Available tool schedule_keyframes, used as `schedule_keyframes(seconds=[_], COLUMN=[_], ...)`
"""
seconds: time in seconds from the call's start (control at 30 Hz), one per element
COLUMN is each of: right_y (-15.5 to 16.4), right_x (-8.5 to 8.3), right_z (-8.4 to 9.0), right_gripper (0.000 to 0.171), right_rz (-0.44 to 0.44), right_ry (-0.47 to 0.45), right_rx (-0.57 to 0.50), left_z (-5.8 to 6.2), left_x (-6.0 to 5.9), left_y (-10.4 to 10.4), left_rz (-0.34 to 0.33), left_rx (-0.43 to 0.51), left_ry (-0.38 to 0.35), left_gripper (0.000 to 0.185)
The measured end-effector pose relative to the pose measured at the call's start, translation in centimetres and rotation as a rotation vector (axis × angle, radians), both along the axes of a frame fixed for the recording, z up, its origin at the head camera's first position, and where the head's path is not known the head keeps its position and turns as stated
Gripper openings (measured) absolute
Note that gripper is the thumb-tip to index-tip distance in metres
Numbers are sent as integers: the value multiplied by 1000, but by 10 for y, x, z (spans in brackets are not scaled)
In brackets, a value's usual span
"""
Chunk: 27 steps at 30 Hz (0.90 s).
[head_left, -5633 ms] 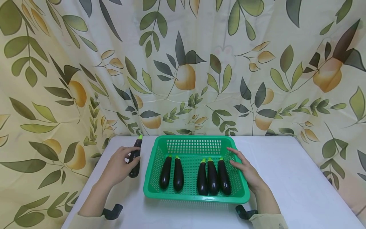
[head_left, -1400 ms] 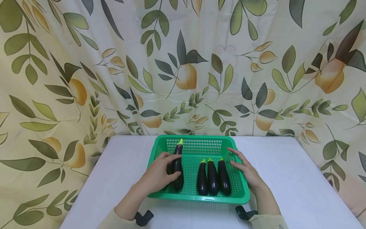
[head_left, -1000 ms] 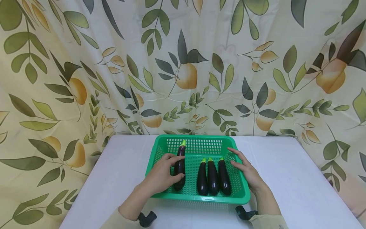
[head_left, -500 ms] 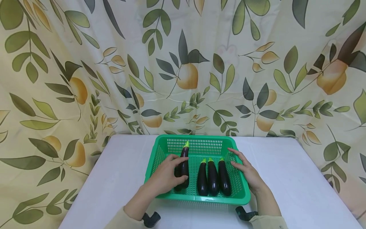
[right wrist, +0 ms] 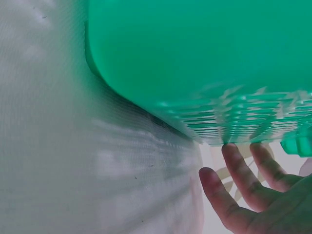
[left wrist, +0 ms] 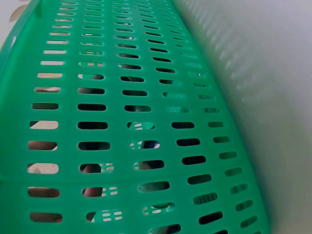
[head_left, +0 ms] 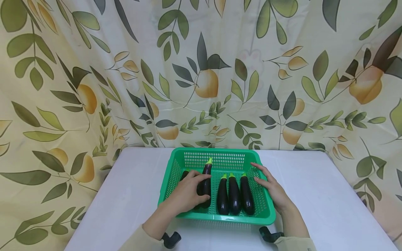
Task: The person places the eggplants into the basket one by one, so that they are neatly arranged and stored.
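My left hand [head_left: 188, 191] reaches over the basket's left side and grips a dark purple eggplant [head_left: 207, 170] with a light green stem, thumb on its near end. Part of another eggplant [head_left: 184, 175] shows behind that hand, which hides the rest. Three more eggplants [head_left: 234, 197] lie side by side in the right half of the green slotted basket [head_left: 216, 218]. My right hand [head_left: 273, 188] rests at the right rim with fingers loosely extended. In the right wrist view, fingertips [right wrist: 229, 148] of the right hand meet the basket's outer wall.
The basket stands on a white-covered table [head_left: 307, 188]. Behind it hangs a curtain [head_left: 207, 111] printed with leaves and fruit. A black wrist mount [head_left: 171, 240] is on the left wrist, another [head_left: 268, 235] on the right.
My left hand has carried the eggplant from the table's left into the basket, then shifted it slowly rightward and slightly lower. The right hand has kept its place at the rim.
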State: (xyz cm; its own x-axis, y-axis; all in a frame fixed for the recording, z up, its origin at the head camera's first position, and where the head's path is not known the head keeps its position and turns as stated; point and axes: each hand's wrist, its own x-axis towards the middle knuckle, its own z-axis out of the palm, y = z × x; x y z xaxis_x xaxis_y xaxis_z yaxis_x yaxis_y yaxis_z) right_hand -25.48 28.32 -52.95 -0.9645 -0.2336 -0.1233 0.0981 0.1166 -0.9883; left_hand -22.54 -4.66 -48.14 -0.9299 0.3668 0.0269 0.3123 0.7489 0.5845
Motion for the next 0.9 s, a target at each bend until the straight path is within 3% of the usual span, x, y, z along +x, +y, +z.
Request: schedule_keyframes(seconds=[0.67, 0.9], right_y=[0, 0], right_x=[-1, 0], right_z=[0, 1], right_gripper=[55, 55], right_rz=[0, 5], right_ry=[-1, -8], right_rx=[-1, -3], left_z=[-14, -18], left_x=[-9, -9], left_y=[10, 13], left_rz=[4, -19], left_rx=[-52, -121], left_ry=[-33, -12], left_gripper=[64, 65])
